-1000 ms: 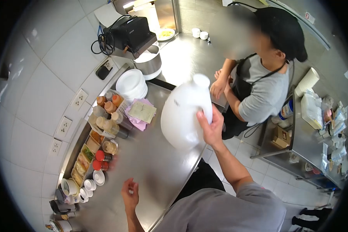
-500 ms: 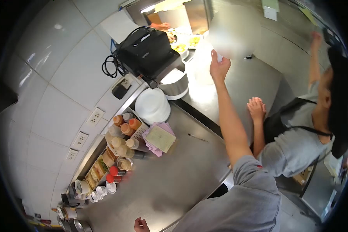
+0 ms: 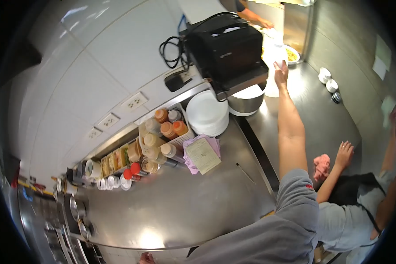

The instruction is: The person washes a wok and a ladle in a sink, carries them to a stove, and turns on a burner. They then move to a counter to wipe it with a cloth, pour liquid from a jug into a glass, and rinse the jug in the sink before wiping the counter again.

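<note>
My right hand [image 3: 280, 72] reaches far out to the serving window. Its fingers are closed around something pale and glare-washed that I cannot make out. A white dish of yellow food [image 3: 291, 54] is just beyond it. At the bottom edge, my left hand [image 3: 147, 258] is low beside my body, mostly cut off, its few visible fingers bent. Between my arms lie a pen [image 3: 246, 173] and a pale notepad [image 3: 203, 155] on purple paper. A stack of white plates [image 3: 207, 113] stands behind the notepad.
A black printer [image 3: 229, 55] sits over a metal pot [image 3: 246, 102]. Sauce bottles [image 3: 167, 128] and food trays [image 3: 119, 159] line the wall. A co-worker's hand [image 3: 345, 154] rests near a pink cloth [image 3: 321, 167]. Another person's hand [image 3: 264, 23] is in the window.
The view has shifted, showing more counter at the lower left. My right hand is now in front of the lit window. The co-worker's near hand is now apart from the pink cloth.
</note>
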A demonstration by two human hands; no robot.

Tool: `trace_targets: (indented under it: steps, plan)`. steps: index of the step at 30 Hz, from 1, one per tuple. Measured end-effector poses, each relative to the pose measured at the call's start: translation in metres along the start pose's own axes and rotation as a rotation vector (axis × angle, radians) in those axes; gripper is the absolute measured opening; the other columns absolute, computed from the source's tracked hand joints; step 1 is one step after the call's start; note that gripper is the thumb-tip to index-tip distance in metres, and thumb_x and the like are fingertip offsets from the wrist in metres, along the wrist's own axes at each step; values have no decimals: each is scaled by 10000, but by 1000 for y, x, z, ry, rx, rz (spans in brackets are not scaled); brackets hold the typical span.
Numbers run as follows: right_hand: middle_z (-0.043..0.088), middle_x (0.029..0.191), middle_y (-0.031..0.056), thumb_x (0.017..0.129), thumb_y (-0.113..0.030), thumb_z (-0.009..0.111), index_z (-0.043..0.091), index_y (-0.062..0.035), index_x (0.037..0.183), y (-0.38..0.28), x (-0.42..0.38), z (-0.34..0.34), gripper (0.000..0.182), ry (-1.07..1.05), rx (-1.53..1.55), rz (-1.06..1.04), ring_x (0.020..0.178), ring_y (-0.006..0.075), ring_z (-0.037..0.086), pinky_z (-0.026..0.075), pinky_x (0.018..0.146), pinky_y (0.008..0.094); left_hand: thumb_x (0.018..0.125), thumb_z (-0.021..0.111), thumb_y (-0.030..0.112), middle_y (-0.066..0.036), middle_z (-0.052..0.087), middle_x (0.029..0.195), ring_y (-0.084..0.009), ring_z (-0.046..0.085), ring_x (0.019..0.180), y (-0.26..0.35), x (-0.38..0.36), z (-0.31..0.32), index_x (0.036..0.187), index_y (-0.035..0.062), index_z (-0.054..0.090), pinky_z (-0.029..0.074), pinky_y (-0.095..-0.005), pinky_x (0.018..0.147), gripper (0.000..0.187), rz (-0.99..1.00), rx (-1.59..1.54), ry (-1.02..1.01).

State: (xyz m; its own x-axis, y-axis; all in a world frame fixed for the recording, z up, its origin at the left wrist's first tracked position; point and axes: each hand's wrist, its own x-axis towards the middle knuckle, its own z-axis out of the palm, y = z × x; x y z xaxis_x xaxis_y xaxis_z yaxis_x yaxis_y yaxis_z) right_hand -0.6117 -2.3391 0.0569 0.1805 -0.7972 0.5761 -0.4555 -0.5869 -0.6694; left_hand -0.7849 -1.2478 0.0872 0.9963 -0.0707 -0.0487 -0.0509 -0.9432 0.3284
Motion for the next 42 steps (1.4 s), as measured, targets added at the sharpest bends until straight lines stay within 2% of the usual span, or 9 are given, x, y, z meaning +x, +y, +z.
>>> trace_targets:
  steps: [5, 6, 12, 18, 21, 25, 32, 38, 42]
  plan:
    - [483, 1437, 230, 1000, -145, 539, 456, 47, 1394, 3, -8, 20, 446, -119, -120, -55, 1341, 341, 471, 378, 1135, 397, 985, 650, 311, -198, 624, 683, -307, 567, 581, -20, -29, 3, 1136, 61, 653, 483, -472, 587, 292, -127, 52, -48]
    - [481, 1440, 222, 1003, -146, 532, 455, 38, 1397, 1, -12, 23, 441, -146, -146, -73, 1340, 335, 471, 378, 1135, 394, 922, 663, 158, -116, 637, 669, -208, 608, 587, -32, -26, 17, 1012, -8, 657, 489, -347, 562, 188, -74, -59, 69]
    - [469, 1456, 171, 1025, -155, 494, 453, -19, 1414, -18, -138, -55, 414, -159, -166, -434, 1337, 301, 468, 377, 1132, 374, 847, 688, 187, -192, 612, 685, -406, 623, 664, -43, -48, 24, 826, 39, 631, 501, -475, 612, 160, -213, -45, 63]
    - [457, 1471, 120, 1046, -164, 455, 451, -75, 1431, 17, -379, -261, 395, -1086, -257, -858, 1334, 266, 464, 377, 1130, 354, 887, 677, 264, -192, 720, 826, -374, 704, 839, -29, -65, 13, 1048, 20, 696, 552, -445, 787, 293, -438, -58, -91]
    - [512, 1387, 132, 987, -189, 535, 502, -68, 1363, 0, -412, -231, 396, -1126, -208, -910, 1258, 277, 512, 413, 1071, 377, 890, 676, 280, -184, 738, 886, -360, 711, 896, -55, -83, 27, 1075, 35, 698, 553, -440, 827, 308, -515, -82, -147]
    - [586, 1273, 149, 909, -222, 642, 568, -58, 1274, -14, -431, -198, 406, -966, -175, -661, 1156, 290, 575, 461, 992, 407, 883, 683, 316, -196, 741, 972, -370, 707, 953, -104, -122, 59, 1087, 48, 715, 552, -437, 867, 339, -602, -150, -289]
    - [714, 1075, 179, 772, -279, 828, 685, -41, 1117, -72, -298, -59, 443, 212, 310, 539, 977, 315, 685, 544, 853, 459, 847, 733, 379, -177, 748, 915, -367, 708, 921, -246, -233, 169, 955, 103, 755, 558, -451, 832, 297, -702, -368, -398]
    - [666, 953, 83, 890, -94, 564, 643, -9, 1155, -264, -546, -83, 289, -175, 578, 39, 799, 188, 597, 490, 644, 317, 869, 664, 353, -202, 740, 997, -396, 693, 977, -358, -286, 186, 985, 81, 746, 552, -466, 866, 308, -783, -461, -355]
    - [625, 900, 36, 875, -16, 620, 588, -59, 1200, -403, -689, -71, 329, -732, 843, 163, 729, 121, 553, 438, 567, 277, 887, 641, 298, -223, 732, 986, -405, 695, 971, -414, -289, 150, 1026, 34, 731, 548, -478, 864, 312, -849, -456, -234]
